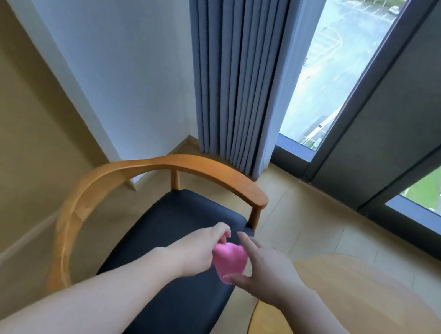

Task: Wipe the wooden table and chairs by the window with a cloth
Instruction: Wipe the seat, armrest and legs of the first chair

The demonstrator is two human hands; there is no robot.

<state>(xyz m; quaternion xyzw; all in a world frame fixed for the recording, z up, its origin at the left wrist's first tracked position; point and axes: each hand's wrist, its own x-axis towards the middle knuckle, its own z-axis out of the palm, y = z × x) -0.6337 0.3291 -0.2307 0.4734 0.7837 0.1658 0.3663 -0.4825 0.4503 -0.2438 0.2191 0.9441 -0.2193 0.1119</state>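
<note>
A small pink cloth (229,260) is bunched between both hands above the chair's dark seat (171,246). My left hand (195,248) pinches the cloth's left edge with closed fingers. My right hand (262,273) touches its right side, fingers spread, thumb under the cloth. The wooden chair (99,184) has a curved light-wood backrest and armrests and stands just left of the round wooden table (362,321), which fills the lower right corner.
A blue-grey curtain (236,67) hangs behind the chair in the corner. Floor-to-ceiling window (335,69) with dark frames runs along the right. A white wall is at left, and pale wood floor (307,219) lies between chair, table and window.
</note>
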